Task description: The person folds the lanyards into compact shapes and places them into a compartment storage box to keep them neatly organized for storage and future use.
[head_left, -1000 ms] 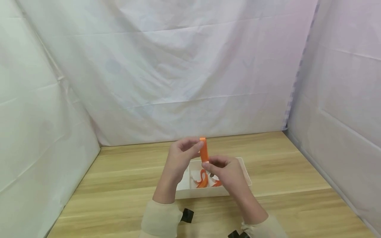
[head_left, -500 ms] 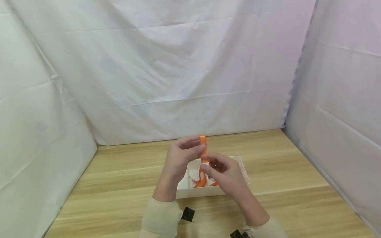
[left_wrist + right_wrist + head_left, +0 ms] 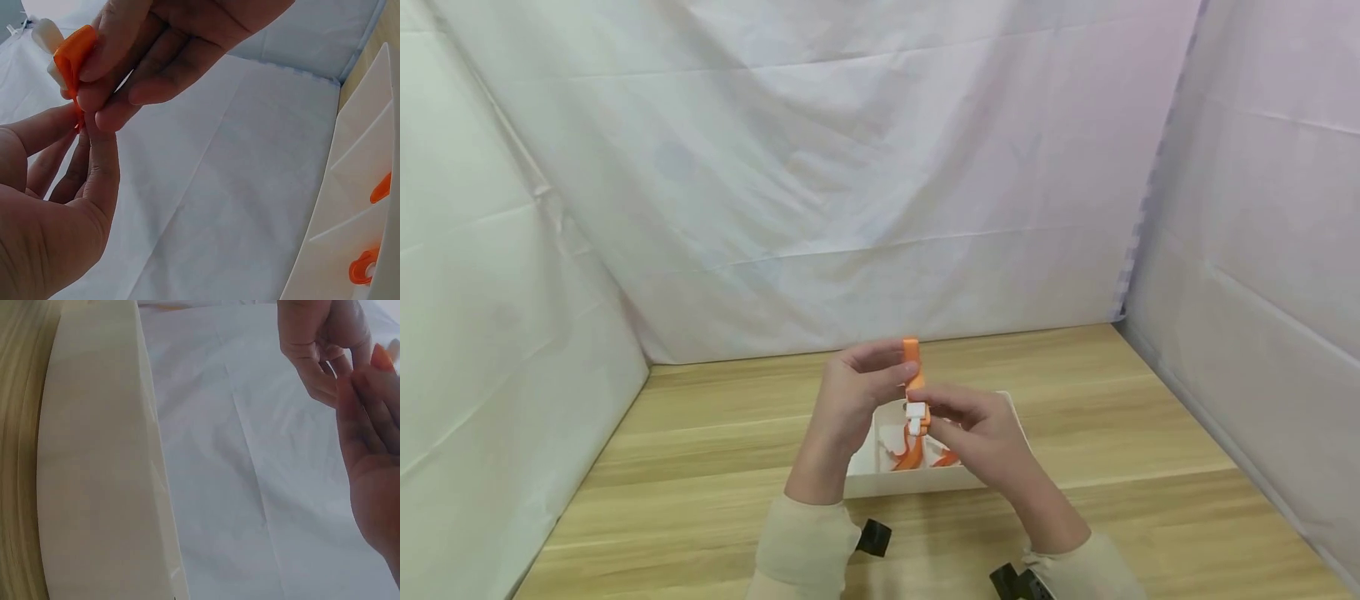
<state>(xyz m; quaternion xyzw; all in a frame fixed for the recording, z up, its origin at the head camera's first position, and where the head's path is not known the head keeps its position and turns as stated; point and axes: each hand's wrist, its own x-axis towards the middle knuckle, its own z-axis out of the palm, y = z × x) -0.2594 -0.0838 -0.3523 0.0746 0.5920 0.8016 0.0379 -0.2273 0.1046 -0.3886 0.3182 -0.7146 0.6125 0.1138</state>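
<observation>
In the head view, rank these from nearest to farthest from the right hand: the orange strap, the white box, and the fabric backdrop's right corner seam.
1. Orange strap: pinched by the right hand and the left hand.
2. White box: on the table directly beneath the hands.
3. Fabric backdrop's right corner seam: far back, to the right.

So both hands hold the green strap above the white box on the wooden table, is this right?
Not quite: the strap is orange, not green, as the head view shows. Both the left hand and right hand hold it above the white box on the wooden table.
</observation>
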